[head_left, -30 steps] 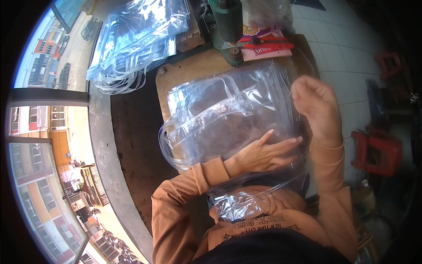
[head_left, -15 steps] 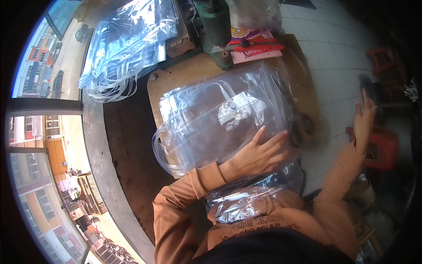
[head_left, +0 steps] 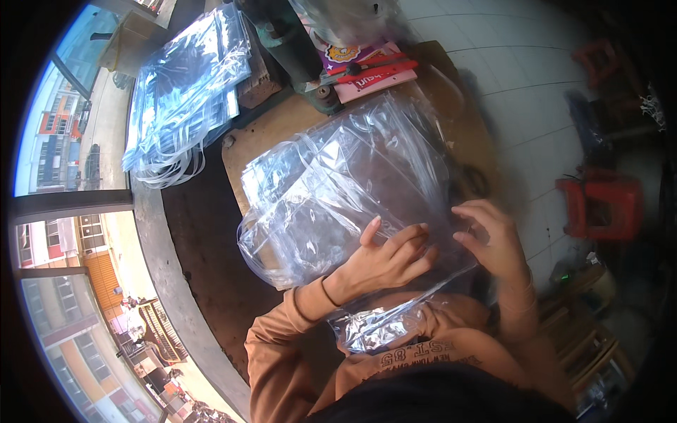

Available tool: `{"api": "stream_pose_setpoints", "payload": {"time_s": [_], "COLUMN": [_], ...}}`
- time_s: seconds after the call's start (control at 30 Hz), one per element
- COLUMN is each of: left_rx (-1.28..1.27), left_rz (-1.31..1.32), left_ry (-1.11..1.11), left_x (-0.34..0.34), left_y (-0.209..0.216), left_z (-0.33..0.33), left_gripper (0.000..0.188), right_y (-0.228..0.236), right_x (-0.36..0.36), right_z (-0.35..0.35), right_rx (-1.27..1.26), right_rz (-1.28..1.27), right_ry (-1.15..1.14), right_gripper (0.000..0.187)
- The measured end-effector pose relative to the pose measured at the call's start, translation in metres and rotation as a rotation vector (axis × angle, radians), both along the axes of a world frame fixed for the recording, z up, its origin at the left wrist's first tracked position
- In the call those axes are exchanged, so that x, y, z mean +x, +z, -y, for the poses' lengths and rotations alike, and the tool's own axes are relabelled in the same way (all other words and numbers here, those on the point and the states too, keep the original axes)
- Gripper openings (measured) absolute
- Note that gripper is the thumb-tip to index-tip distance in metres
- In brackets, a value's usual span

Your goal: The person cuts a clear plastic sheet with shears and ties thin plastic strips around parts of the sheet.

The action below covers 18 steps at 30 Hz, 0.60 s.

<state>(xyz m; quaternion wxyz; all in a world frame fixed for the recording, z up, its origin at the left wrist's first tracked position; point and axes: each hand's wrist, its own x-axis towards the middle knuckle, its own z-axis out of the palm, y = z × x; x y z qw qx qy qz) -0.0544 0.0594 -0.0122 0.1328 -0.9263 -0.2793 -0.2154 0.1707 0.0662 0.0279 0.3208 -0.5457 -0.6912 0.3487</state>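
Clear plastic bags (head_left: 381, 166) lie under the left hand (head_left: 377, 266), fingers loosely spread, beside the right hand (head_left: 499, 241), fingers and thumb parted.

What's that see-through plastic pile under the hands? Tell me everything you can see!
The clear plastic pile looks like thin, floppy sheets or bags, wrinkled and shiny with white glare. It lies mostly flat and a bit askew on a tan tabletop, with thin, see-through loops sticking out at its left end. The left hand rests on its near part, fingers bent. The right hand is at its right edge; I can't tell whether it touches.
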Motion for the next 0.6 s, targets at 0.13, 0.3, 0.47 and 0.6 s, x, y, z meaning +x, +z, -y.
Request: {"api": "stream_pose_setpoints", "payload": {"time_s": [0.13,0.3,0.47,0.6], "left_rx": [0.056,-0.208,-0.527,-0.897], "left_rz": [0.065,0.333,0.849,0.961], "left_ry": [0.129,0.597,1.103,1.125], "left_x": [-0.012,-0.027,-0.051,-0.037], "left_y": [0.015,0.039,0.009,0.007], "left_z": [0.002,0.024,0.107,0.143], "left_gripper": [0.033,0.036,0.027,0.036], "right_y": [-0.010,-0.032,-0.045,-0.034], "right_x": [-0.007,0.003,0.003,0.002], "right_z": [-0.003,-0.004,-0.008,-0.022], "right_rx": [-0.342,-0.424,-0.350,-0.275], "right_rz": [-0.213,-0.489,-0.526,-0.013], "right_ry": [0.017,-0.160,-0.166,-0.173], "right_gripper": [0.010,0.012,0.016,0.010]}}
